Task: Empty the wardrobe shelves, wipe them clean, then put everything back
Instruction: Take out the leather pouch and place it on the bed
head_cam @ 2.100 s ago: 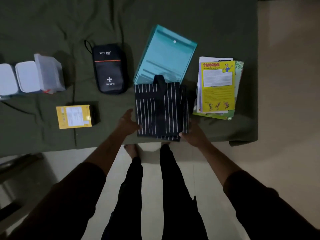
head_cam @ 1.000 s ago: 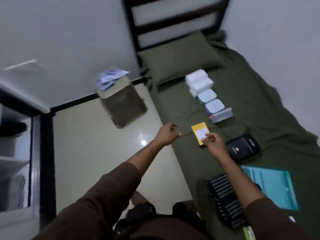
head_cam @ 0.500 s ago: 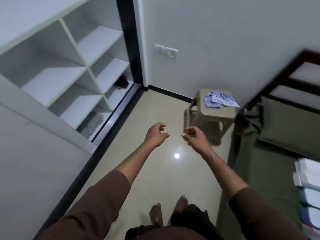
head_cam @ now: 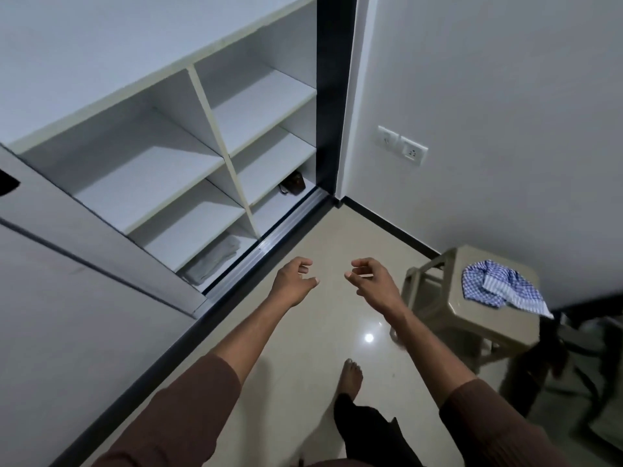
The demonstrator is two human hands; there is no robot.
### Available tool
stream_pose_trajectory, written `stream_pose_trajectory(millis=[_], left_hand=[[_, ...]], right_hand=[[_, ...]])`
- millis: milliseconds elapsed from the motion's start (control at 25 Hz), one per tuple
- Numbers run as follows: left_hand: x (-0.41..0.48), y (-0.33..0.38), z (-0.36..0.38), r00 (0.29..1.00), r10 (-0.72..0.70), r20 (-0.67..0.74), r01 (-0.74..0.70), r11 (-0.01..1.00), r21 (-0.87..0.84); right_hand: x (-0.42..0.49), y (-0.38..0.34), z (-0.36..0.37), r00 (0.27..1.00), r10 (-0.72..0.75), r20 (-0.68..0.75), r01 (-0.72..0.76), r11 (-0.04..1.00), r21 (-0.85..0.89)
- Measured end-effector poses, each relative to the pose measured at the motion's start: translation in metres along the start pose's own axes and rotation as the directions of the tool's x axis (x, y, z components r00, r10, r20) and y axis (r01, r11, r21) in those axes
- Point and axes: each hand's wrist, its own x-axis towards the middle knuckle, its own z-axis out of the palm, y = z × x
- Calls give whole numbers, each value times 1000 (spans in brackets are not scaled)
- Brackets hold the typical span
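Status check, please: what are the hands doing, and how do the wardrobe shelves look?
Left hand and right hand empty, fingers loosely curled. Wardrobe shelves mostly bare; folded grey cloth at bottom. Checked cloth on stool.

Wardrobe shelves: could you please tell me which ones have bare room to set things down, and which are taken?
The upper and middle shelves on both sides of the upright divider lie bare. Lower down it is more crowded: a folded grey cloth sits in the bottom left compartment, and a small dark object stands at the back of the lower right one.
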Motion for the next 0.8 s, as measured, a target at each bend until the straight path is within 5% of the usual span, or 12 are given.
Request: stream_pose_trajectory(millis=[280, 800], left_hand=[[128, 63, -2, 994, -86, -71, 75, 988, -138], [407, 15, -6, 961, -160, -226, 71, 931, -359]], right_hand=[[150, -31, -61, 998, 15, 69, -13, 999, -37], [445, -19, 18, 959, 102, 263, -65, 987, -148]])
